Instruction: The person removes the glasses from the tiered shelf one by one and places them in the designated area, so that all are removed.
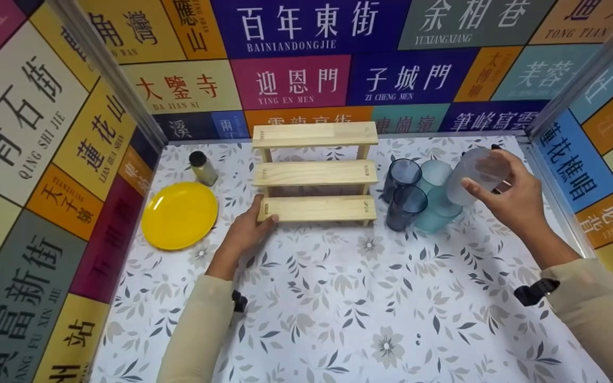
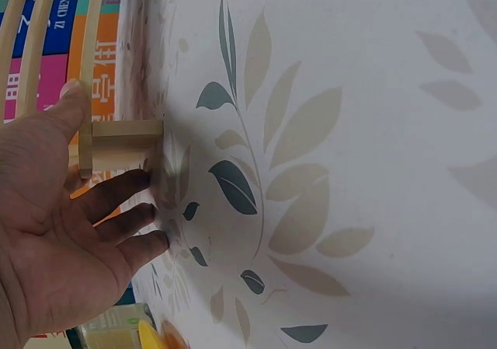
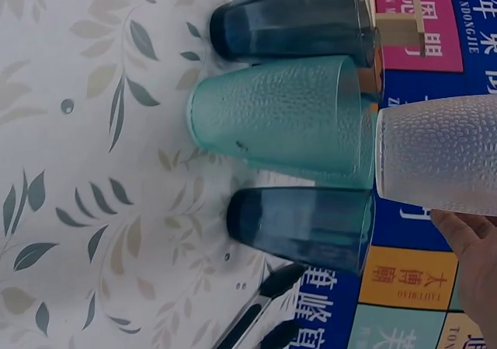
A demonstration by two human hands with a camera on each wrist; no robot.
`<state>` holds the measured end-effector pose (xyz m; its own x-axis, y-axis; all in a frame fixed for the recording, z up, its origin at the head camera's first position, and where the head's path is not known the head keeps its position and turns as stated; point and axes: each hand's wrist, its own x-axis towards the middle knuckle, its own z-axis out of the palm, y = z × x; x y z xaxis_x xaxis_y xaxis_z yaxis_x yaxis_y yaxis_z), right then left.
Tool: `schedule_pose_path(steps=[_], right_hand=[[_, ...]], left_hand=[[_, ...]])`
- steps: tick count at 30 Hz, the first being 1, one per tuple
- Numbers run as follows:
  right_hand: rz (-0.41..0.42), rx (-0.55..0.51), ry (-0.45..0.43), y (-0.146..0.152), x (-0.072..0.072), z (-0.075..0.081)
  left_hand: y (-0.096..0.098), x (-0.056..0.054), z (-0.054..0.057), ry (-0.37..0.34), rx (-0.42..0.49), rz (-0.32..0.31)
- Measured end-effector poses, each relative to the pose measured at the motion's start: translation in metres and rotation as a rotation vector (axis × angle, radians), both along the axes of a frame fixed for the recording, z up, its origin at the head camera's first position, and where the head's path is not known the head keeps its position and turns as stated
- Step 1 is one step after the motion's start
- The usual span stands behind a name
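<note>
My left hand [image 1: 246, 226] grips the left end of the lowest board of a three-step wooden rack [image 1: 317, 208]. In the left wrist view the thumb lies over the board's end, while the other fingers spread below it. My right hand [image 1: 519, 194] holds a clear, pebbled plastic cup [image 1: 474, 175], tilted and raised beside the other cups. Two dark blue cups [image 1: 406, 207] stand right of the rack, with teal cups [image 1: 437, 215] next to them. The right wrist view shows the clear cup [image 3: 439, 155] above the teal cup's [image 3: 279, 120] rim, fingers at its side.
A yellow plate [image 1: 179, 215] lies at the left, with a black-capped small bottle [image 1: 204, 168] behind it. Black-tipped tongs [image 3: 256, 306] lie near the cups, mostly hidden by my right hand in the head view. Sign-covered panels [image 1: 290, 82] enclose the flower-patterned tabletop [image 1: 328, 308].
</note>
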<state>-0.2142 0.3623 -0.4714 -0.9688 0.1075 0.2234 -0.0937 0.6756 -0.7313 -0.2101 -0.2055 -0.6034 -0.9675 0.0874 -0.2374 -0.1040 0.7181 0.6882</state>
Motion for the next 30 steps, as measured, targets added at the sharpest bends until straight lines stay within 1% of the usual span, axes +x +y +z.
schedule_pose_path(steps=[6, 11, 16, 22, 25, 30], right_hand=[[-0.024, -0.014, 0.02, 0.016, 0.005, -0.008], [-0.022, -0.031, 0.038, 0.025, 0.009, -0.014], [-0.034, -0.031, 0.031, 0.031, 0.013, -0.022], [-0.05, -0.03, 0.004, 0.034, 0.019, -0.036], [-0.052, -0.029, -0.012, 0.034, 0.021, -0.044], [-0.057, -0.033, -0.04, 0.035, 0.025, -0.06]], left_hand=[[-0.001, 0.0, -0.001, 0.01, 0.003, -0.01], [-0.001, 0.001, -0.001, 0.021, 0.003, -0.014], [0.0, 0.0, 0.001, 0.024, 0.002, -0.015], [0.001, 0.0, 0.001, 0.04, 0.011, -0.018], [0.001, 0.001, 0.0, 0.032, 0.006, -0.012], [0.001, 0.003, 0.001, -0.006, 0.014, 0.012]])
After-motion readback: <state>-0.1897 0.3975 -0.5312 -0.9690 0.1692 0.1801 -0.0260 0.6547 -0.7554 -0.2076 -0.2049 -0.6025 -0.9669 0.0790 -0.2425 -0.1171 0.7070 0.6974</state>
